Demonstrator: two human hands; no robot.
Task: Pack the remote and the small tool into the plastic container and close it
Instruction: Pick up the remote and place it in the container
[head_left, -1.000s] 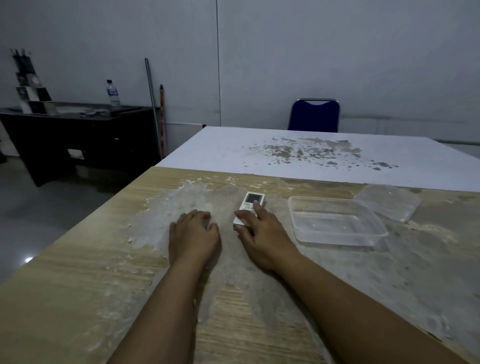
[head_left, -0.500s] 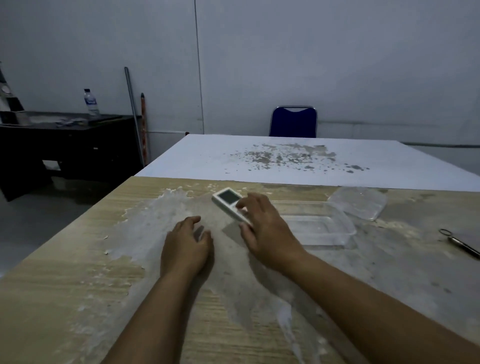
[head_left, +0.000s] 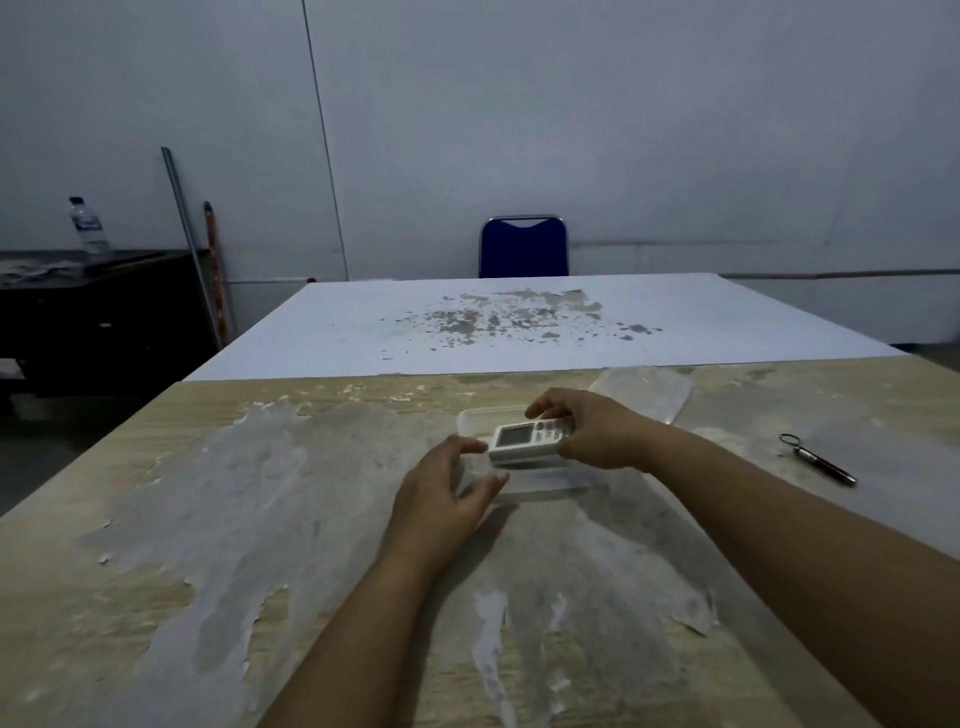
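My right hand (head_left: 597, 428) grips a white remote (head_left: 527, 440) with a small grey screen, holding it sideways just over the clear plastic container (head_left: 470, 418). My left hand (head_left: 447, 486) clasps the container's near left corner, thumb and fingers around its rim. The container's clear lid (head_left: 649, 387) lies flat on the table behind and to the right. The small tool (head_left: 818, 458), a thin dark metal piece with a ring at its far end, lies on the table to the right, apart from both hands.
The worn wooden table (head_left: 208, 545) has peeling grey patches. A white table (head_left: 519, 322) abuts it at the back, with a blue chair (head_left: 522, 247) behind. A dark desk (head_left: 78, 306) with a water bottle (head_left: 88, 226) stands at the left; poles lean on the wall.
My right hand lifted the remote off the table and carried it right, over the container. My left hand moved from flat on the table to grip the container's corner. The view shifted right.
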